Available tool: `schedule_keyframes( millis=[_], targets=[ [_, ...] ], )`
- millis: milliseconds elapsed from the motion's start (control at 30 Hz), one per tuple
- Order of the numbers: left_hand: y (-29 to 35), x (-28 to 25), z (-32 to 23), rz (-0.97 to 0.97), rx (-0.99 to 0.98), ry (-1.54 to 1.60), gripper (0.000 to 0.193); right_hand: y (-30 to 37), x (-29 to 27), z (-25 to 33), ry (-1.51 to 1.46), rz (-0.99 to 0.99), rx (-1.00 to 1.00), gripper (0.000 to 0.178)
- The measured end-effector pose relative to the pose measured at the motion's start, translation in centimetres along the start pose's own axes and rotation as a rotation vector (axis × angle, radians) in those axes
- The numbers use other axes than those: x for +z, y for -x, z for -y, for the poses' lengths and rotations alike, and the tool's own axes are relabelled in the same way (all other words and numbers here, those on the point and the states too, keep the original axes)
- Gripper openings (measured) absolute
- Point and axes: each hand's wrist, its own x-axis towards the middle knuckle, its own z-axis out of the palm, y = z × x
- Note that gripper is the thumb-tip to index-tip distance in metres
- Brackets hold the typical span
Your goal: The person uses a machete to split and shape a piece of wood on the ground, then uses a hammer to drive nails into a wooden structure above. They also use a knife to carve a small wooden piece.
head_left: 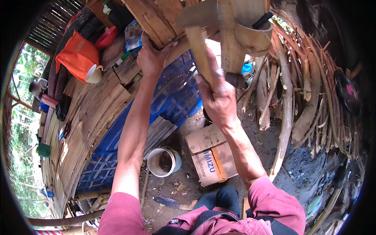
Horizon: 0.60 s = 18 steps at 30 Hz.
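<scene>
My right hand (221,96) is closed around the wooden handle of a hatchet (201,55), raised in front of me. Its broad grey head is smeared by motion. My left hand (150,58) grips the lower end of an upright wooden board (150,19), thumb toward the right and a finger along the left edge. That end of the board meets the edge of a raised bamboo-slat platform (98,105). Part of the board lies behind the hatchet head.
Right of the hatchet, a bamboo container (254,39) hangs by a post. Beyond it leans piled firewood (309,86). Below are a white bucket (164,161), a cardboard box (209,156) and a large knife (168,202). An orange bag (80,55) lies on the platform; blue tarp (172,94) hangs beneath.
</scene>
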Motion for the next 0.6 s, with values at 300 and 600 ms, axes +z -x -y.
schedule_keyframes(
  millis=[300, 600],
  targets=[
    [0.3, -0.4, 0.4, -0.008, 0.059, 0.037, 0.079, 0.2, 1.0, 1.1, 0.034, 0.141, 0.122, 0.063],
    [-0.4, 0.0, 0.8, 0.072, 0.071, -0.100, 0.087, 1.2, 0.9, -0.2, 0.021, 0.088, 0.119, 0.072]
  ],
)
